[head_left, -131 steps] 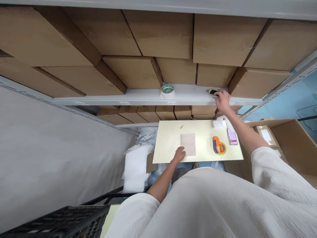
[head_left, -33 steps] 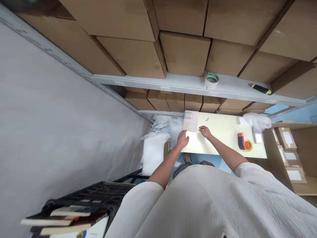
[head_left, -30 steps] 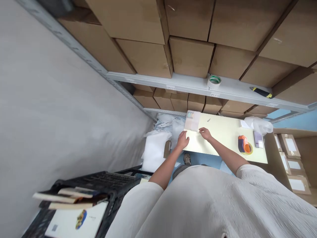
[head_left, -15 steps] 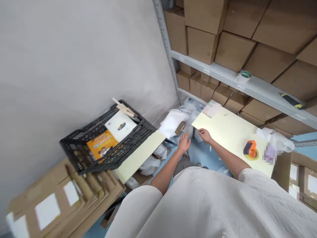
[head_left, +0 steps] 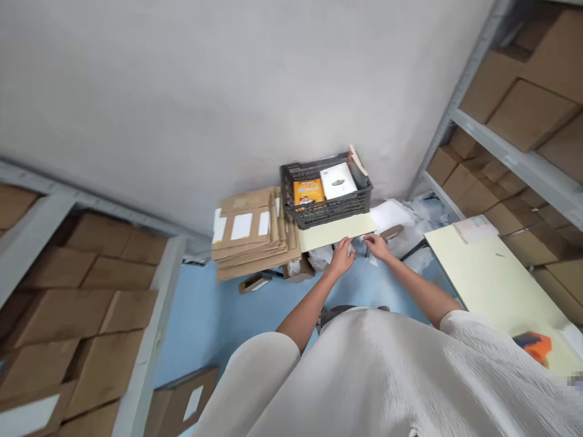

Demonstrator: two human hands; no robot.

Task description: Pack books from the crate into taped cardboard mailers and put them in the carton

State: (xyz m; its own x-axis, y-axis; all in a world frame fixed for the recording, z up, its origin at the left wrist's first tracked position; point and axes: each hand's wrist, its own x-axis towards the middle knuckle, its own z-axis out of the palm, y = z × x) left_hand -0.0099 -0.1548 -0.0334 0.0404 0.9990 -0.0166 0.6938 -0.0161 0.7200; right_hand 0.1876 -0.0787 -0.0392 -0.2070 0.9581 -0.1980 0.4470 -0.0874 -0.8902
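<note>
My left hand (head_left: 341, 258) hangs in front of the pale yellow board (head_left: 337, 232), its fingers stretched loosely and holding nothing visible. Close by on the right, my right hand (head_left: 377, 247) has thumb and fingertips pinched together; what they hold, if anything, is too small to make out. Beyond both hands a black plastic crate (head_left: 334, 214) sits on the board. Inside it lie an orange book (head_left: 308, 193) and a white book (head_left: 338, 181), with thin upright items (head_left: 358, 164) at its right end.
Flattened cardboard boxes (head_left: 246, 221) are stacked left of the crate. A pale yellow table (head_left: 478, 273) at right carries an orange tape dispenser (head_left: 537, 346). Shelves of cartons (head_left: 91, 267) stand on the left, more cartons (head_left: 528, 115) on the right. White plastic wrapping (head_left: 396, 212) lies near the wall.
My view has turned left, so the crate now lies straight ahead and the table has shifted right. Both hands now appear before the crate's board, closer together.
</note>
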